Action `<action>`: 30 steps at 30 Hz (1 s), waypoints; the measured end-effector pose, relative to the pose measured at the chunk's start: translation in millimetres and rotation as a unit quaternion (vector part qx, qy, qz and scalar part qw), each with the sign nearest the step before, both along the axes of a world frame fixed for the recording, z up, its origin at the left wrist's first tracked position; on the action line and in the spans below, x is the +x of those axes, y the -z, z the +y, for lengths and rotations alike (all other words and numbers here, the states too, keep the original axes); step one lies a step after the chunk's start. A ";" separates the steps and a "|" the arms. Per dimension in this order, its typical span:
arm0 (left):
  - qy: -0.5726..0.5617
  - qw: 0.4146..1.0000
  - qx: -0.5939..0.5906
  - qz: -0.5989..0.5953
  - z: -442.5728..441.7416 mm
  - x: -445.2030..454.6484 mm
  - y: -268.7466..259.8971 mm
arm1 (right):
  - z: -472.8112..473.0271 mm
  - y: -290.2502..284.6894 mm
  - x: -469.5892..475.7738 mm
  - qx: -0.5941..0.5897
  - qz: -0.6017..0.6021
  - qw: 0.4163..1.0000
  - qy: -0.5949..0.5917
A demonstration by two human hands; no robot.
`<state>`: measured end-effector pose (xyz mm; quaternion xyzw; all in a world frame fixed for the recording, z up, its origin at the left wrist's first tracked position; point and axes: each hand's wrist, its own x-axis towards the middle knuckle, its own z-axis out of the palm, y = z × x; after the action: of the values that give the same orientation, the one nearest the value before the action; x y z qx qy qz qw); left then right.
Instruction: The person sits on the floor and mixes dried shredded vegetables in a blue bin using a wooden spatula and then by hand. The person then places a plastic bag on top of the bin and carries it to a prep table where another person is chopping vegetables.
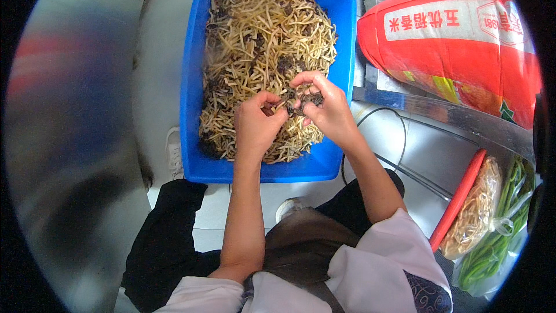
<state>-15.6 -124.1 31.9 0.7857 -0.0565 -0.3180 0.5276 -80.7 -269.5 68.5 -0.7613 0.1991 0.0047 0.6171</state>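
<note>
A deep blue plastic tub (299,174) stands on the floor between my feet. It holds a heap of pale yellow vegetable-like strips (256,39) mixed with dark, stringy clumps (212,84). Over the near right part of the heap, my right hand (328,106) curls its fingers around a dark clump (310,103) with some strips in it. Close to its left, my left hand (260,119) pinches a strip (280,106) between thumb and forefinger, at the edge of that clump. Both hands are bare, and the fingertips partly hide what they hold.
A smooth metal panel (78,139) rises along the left. At right, a large red sack (434,52) bearing writing lies on a metal shelf (417,100). Below are a black cable (402,128), a red plastic rim (458,200), a bagged tan foodstuff (473,208) and bagged long green vegetables (491,243).
</note>
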 end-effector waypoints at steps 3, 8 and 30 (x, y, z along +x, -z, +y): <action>0.006 1.000 0.018 -0.014 4.0 1.2 4.2 | 4.5 -1.5 3.9 -0.059 0.030 0.998 0.011; -0.050 0.997 -0.056 -0.011 7.4 2.9 8.7 | -3.2 1.9 4.0 -0.116 -0.026 0.993 0.019; 0.043 0.979 0.113 0.165 24.0 34.6 72.0 | 15.9 125.0 -62.5 0.274 0.290 0.863 0.312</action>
<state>19.0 -100.1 -40.1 0.7737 0.0335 -0.4703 0.4232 -143.1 -253.6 -56.6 -0.4242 0.5865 0.0865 0.6846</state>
